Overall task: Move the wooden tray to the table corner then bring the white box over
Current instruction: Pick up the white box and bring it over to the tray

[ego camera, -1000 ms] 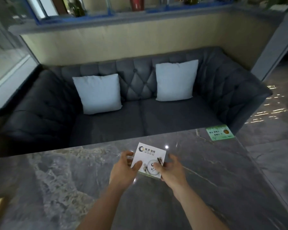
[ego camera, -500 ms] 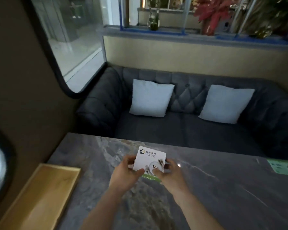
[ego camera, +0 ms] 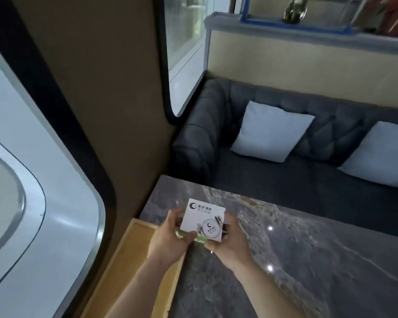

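Note:
The white box (ego camera: pixel 202 218), square with a dark logo and a round printed picture on its lid and a green strip at its near edge, is held above the grey marble table (ego camera: pixel 308 260). My left hand (ego camera: pixel 168 239) grips its left side and my right hand (ego camera: pixel 230 243) grips its right side. The wooden tray (ego camera: pixel 133 262) lies along the table's left edge against the wall. My left forearm hides part of the tray. The box hangs just over the tray's far right corner.
A brown wall (ego camera: pixel 106 111) with dark-framed windows borders the table on the left. A dark tufted sofa (ego camera: pixel 285 180) with two pale cushions (ego camera: pixel 271 131) stands beyond the table's far edge.
Both hands have carried the white box leftward across the table, from its middle toward the wall side. The view has swung left, and the wooden tray is now under my left hand.

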`<state>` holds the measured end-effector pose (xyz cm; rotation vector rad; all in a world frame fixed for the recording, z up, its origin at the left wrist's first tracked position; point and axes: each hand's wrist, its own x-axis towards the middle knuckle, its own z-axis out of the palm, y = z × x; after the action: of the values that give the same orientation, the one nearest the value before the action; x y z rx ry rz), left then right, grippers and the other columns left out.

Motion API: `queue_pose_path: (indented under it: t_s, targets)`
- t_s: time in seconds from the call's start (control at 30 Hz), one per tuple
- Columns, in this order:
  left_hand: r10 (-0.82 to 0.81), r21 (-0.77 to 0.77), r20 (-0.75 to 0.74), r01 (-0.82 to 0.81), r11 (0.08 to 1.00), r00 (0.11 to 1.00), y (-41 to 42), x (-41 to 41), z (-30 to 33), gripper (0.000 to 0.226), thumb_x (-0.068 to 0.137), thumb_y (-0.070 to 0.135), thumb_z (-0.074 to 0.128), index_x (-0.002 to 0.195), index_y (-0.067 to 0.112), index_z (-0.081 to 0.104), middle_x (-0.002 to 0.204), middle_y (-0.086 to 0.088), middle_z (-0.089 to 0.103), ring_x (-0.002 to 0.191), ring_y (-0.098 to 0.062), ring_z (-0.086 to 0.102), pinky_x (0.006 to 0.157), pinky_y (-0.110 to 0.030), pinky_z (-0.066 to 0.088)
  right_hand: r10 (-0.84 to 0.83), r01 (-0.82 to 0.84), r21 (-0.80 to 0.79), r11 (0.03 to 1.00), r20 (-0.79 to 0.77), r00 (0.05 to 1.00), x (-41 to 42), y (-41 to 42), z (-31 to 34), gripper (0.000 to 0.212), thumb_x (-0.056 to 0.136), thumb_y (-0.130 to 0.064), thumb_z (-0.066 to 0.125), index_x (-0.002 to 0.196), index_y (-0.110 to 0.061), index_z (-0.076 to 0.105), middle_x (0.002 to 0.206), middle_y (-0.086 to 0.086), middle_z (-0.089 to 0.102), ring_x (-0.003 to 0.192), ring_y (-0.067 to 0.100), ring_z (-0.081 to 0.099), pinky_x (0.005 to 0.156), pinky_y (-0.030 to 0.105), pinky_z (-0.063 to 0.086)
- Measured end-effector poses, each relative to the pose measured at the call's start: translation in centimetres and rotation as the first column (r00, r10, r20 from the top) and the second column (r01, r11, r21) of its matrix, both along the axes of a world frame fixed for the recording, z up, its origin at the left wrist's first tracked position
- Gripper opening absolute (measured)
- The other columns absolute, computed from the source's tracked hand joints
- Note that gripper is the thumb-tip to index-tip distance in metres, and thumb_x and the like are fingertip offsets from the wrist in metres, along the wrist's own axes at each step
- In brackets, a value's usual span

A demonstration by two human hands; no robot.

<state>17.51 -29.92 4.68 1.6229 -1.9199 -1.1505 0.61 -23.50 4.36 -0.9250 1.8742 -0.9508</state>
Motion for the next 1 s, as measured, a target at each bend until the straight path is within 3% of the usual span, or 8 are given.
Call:
queue_pose_path:
  t_s: [0.1, 0.2, 0.37, 0.43, 0.6, 0.77, 0.87, 1.0]
  targets:
    - [0.02, 0.008, 0.055, -0.02, 1.0, 0.998, -2.6, 1.4, -1.7, 0.052, 0.086, 0.034, 0.073, 0.128, 0.042, 0.042, 0.11, 0.021, 0.065, 0.094, -0.013, 0.067, 0.075, -0.04, 0.057, 0.051, -0.052, -0.002, 0.999, -0.074, 0.996, 1.7, -3.0, -1.3, 0.077, 0.075, -0.007, 0.084, 0.118, -0.061, 0.05, 0.101, -0.026, 0.072, 0.094, 0.002, 0.072, 0.079, 0.029, 0.062]
    - [0.034, 0.008, 0.108, -0.035, 0.999, 0.994, -5.3, 2.3, -3.3, 0.053, 0.088, 0.034, 0.072, 0.129, 0.044, 0.04, 0.115, 0.019, 0.066, 0.095, -0.012, 0.066, 0.066, -0.032, 0.049, 0.073, -0.072, 0.013, 0.997, -0.138, 0.988, 2.8, -5.8, -2.4, 0.071, 0.08, -0.01, 0.085, 0.102, -0.067, 0.049, 0.101, -0.027, 0.07, 0.095, -0.003, 0.07, 0.084, 0.032, 0.063]
    - [0.11, 0.036, 0.133, -0.116, 0.993, 0.985, -8.9, 3.4, -5.9, 0.054, 0.09, 0.031, 0.07, 0.127, 0.049, 0.036, 0.103, 0.02, 0.066, 0.084, -0.007, 0.065, 0.053, -0.022, 0.041, 0.121, -0.11, 0.069, 0.992, -0.174, 0.977, 4.4, -10.1, -4.5, 0.061, 0.087, -0.001, 0.077, 0.138, -0.026, 0.055, 0.123, -0.006, 0.07, 0.107, 0.009, 0.07, 0.092, 0.035, 0.062]
    - [0.148, 0.037, 0.125, -0.153, 0.988, 0.981, -10.0, 3.9, -7.0, 0.053, 0.09, 0.028, 0.07, 0.128, 0.048, 0.038, 0.1, 0.016, 0.066, 0.08, -0.005, 0.062, 0.052, -0.018, 0.038, 0.153, -0.138, 0.084, 0.987, -0.22, 0.963, 4.9, -11.4, -5.3, 0.066, 0.089, -0.006, 0.078, 0.146, -0.023, 0.051, 0.133, -0.004, 0.067, 0.114, 0.01, 0.069, 0.095, 0.03, 0.061]
    - [0.155, 0.05, 0.067, -0.159, 0.986, 0.986, -12.0, 4.7, -9.3, 0.056, 0.092, 0.015, 0.068, 0.134, 0.039, 0.04, 0.128, 0.007, 0.06, 0.107, -0.017, 0.062, 0.08, -0.034, 0.055, 0.153, -0.139, 0.131, 0.982, -0.106, 0.982, 6.4, -13.8, -8.0, 0.069, 0.09, 0.0, 0.075, 0.152, -0.016, 0.047, 0.14, 0.004, 0.065, 0.123, 0.017, 0.066, 0.102, 0.036, 0.059]
    - [0.127, -0.057, 0.141, -0.12, 0.991, 0.982, -12.8, 4.5, -10.4, 0.056, 0.092, 0.014, 0.066, 0.142, 0.024, 0.044, 0.146, 0.0, 0.045, 0.131, -0.019, 0.046, 0.106, -0.034, 0.043, 0.198, -0.181, 0.097, 0.979, -0.209, 0.958, 6.0, -14.7, -10.1, 0.063, 0.089, -0.008, 0.078, 0.144, -0.027, 0.055, 0.137, -0.001, 0.065, 0.125, 0.018, 0.063, 0.103, 0.038, 0.057]
    - [0.091, -0.221, 0.208, -0.044, 0.974, 0.974, -13.3, 4.2, -10.8, 0.056, 0.088, 0.021, 0.07, 0.14, 0.02, 0.049, 0.148, -0.001, 0.045, 0.137, -0.021, 0.04, 0.113, -0.043, 0.038, 0.299, -0.299, 0.093, 0.95, -0.548, 0.781, 4.7, -15.1, -10.5, 0.064, 0.084, -0.032, 0.083, 0.141, -0.033, 0.056, 0.141, -0.008, 0.058, 0.125, 0.017, 0.058, 0.097, 0.028, 0.051]
    - [-0.121, -0.273, 0.319, 0.214, 0.938, 0.94, -13.0, 3.7, -11.4, 0.065, 0.08, 0.026, 0.073, 0.141, 0.031, 0.05, 0.152, 0.011, 0.041, 0.144, -0.013, 0.03, 0.119, -0.043, 0.032, 0.487, -0.514, 0.165, 0.842, -0.642, 0.592, 4.9, -15.3, -10.7, 0.062, 0.09, -0.033, 0.076, 0.148, -0.028, 0.054, 0.154, -0.008, 0.047, 0.138, 0.017, 0.048, 0.113, 0.03, 0.044]
